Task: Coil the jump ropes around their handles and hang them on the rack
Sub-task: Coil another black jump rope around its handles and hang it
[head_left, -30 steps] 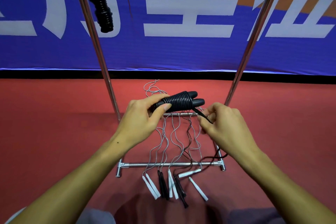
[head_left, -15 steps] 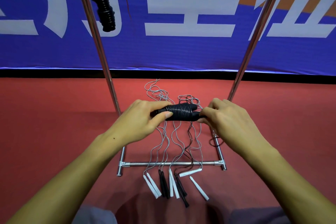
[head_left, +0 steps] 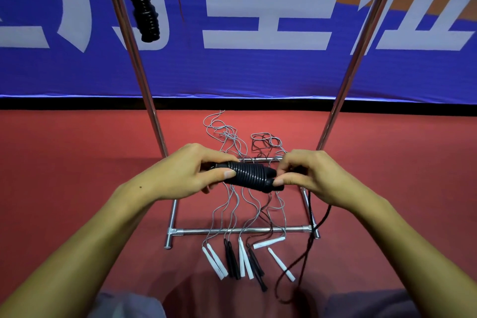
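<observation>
A black jump rope (head_left: pixel 249 174) is wound in tight coils around its two paired handles, held level in front of me. My left hand (head_left: pixel 191 175) grips the left end of the bundle. My right hand (head_left: pixel 307 175) pinches the right end of the handles, and the loose black tail (head_left: pixel 307 245) hangs down from it in a loop to the floor. Another coiled black rope (head_left: pixel 143 5) hangs from the top of the metal rack (head_left: pixel 152 121) at the upper left.
Several uncoiled ropes with white handles (head_left: pixel 215 261) and black handles (head_left: pixel 232 261) lie on the red floor across the rack's base bar (head_left: pixel 196 231). The rack's right upright (head_left: pixel 353 72) rises beside my right hand. A blue banner wall stands behind.
The coiled bundle came down from a raised tilt to level. My right hand let the rope strand go and closed onto the right end of the handles.
</observation>
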A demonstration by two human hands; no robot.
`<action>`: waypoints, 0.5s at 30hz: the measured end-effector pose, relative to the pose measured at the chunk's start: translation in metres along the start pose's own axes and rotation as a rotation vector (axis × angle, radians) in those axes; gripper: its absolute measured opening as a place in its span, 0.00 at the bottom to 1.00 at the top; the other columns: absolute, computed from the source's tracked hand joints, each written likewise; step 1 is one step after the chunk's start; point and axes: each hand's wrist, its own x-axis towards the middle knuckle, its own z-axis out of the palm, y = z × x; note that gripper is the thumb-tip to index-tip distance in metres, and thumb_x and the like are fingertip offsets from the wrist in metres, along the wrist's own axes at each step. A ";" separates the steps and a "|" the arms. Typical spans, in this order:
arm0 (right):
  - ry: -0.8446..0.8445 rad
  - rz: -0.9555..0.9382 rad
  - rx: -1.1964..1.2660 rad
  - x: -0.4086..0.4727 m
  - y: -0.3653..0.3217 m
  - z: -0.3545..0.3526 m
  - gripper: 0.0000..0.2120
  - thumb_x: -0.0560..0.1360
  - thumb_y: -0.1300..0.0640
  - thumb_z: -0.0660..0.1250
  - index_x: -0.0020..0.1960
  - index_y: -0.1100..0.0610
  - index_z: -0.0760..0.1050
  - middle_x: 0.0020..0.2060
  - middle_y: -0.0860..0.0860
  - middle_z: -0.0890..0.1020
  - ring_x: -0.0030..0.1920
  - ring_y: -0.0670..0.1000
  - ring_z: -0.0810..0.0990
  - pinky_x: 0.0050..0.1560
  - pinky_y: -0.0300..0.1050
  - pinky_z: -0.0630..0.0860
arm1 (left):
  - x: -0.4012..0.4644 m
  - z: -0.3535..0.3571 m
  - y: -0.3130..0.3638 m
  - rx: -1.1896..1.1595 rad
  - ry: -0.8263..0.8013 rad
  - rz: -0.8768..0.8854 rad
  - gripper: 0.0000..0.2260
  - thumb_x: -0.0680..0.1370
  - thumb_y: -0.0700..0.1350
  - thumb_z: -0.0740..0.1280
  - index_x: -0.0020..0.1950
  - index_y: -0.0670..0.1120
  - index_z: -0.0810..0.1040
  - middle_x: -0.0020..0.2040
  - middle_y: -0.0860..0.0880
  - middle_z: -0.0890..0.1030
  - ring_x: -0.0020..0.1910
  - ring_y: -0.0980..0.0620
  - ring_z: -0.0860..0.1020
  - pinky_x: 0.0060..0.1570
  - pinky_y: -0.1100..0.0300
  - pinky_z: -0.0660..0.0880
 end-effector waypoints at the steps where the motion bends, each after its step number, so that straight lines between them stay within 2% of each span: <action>1: -0.023 0.016 0.031 0.000 -0.001 0.000 0.09 0.73 0.47 0.78 0.44 0.50 0.82 0.40 0.48 0.84 0.41 0.51 0.81 0.45 0.56 0.78 | 0.000 0.000 0.001 -0.005 -0.028 -0.011 0.10 0.84 0.47 0.69 0.64 0.57 0.84 0.39 0.42 0.82 0.34 0.53 0.80 0.41 0.59 0.80; 4: -0.049 0.078 0.090 -0.002 -0.005 0.001 0.13 0.68 0.48 0.82 0.42 0.51 0.80 0.37 0.49 0.84 0.38 0.49 0.81 0.44 0.55 0.77 | -0.001 0.002 0.004 -0.052 -0.123 -0.019 0.09 0.85 0.46 0.68 0.63 0.53 0.85 0.39 0.41 0.80 0.35 0.54 0.77 0.42 0.55 0.82; 7: -0.131 0.099 0.125 -0.003 -0.006 0.002 0.16 0.69 0.47 0.82 0.42 0.54 0.77 0.36 0.52 0.83 0.36 0.45 0.77 0.41 0.51 0.76 | -0.003 0.001 0.009 -0.127 -0.179 -0.030 0.09 0.85 0.43 0.68 0.62 0.51 0.85 0.36 0.51 0.77 0.35 0.55 0.76 0.41 0.58 0.79; 8: -0.167 0.101 0.141 -0.004 -0.007 0.002 0.16 0.70 0.47 0.81 0.42 0.55 0.77 0.36 0.53 0.82 0.36 0.45 0.76 0.41 0.49 0.75 | -0.004 0.000 0.009 -0.151 -0.187 -0.040 0.09 0.85 0.43 0.68 0.63 0.50 0.85 0.36 0.52 0.77 0.35 0.55 0.76 0.41 0.58 0.79; 10: -0.210 0.104 0.157 -0.004 -0.010 0.001 0.14 0.73 0.47 0.78 0.43 0.55 0.78 0.37 0.53 0.82 0.36 0.44 0.75 0.40 0.44 0.72 | -0.006 0.000 0.012 -0.202 -0.202 -0.051 0.11 0.84 0.42 0.69 0.64 0.50 0.85 0.37 0.48 0.79 0.36 0.53 0.76 0.42 0.56 0.80; 12: -0.218 0.096 0.170 -0.004 -0.015 0.000 0.13 0.75 0.45 0.75 0.41 0.53 0.77 0.35 0.49 0.79 0.35 0.44 0.73 0.39 0.41 0.70 | -0.008 -0.001 0.014 -0.251 -0.222 -0.037 0.11 0.84 0.42 0.69 0.66 0.49 0.85 0.39 0.42 0.78 0.37 0.51 0.76 0.43 0.53 0.81; 15: -0.171 0.055 0.253 -0.004 -0.018 0.001 0.13 0.77 0.46 0.73 0.41 0.54 0.78 0.35 0.48 0.78 0.36 0.45 0.73 0.39 0.43 0.70 | -0.009 -0.003 0.017 -0.354 -0.223 -0.049 0.13 0.84 0.41 0.68 0.67 0.47 0.84 0.37 0.43 0.76 0.38 0.49 0.75 0.44 0.49 0.82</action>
